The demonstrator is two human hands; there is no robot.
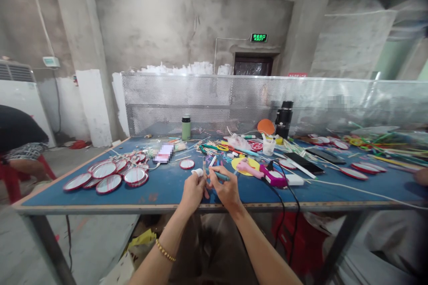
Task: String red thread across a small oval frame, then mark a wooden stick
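Close together over the front edge of the table, both hands are closed. My left hand (193, 190) pinches a small white piece (198, 172), and a thin stick-like strip (204, 164) rises between the hands. What that white piece is, I cannot make out. In my right hand (228, 192) is a teal pen-shaped tool (221, 177), gripped like a pencil, its tip hidden by the fingers. Beyond my left hand lies a round red-rimmed disc (187, 164). To the right of my right hand sits a yellow disc (245, 166) with a pink glue gun (251, 169) across it.
Red-rimmed discs (109, 184) pile up at left near a phone (164, 153). A green bottle (186, 128) and black thermos (284, 119) stand before the mesh partition (174, 98). A purple power strip (274, 177) trails cables. Coloured sticks litter the right. Another person (20, 129) sits at left.
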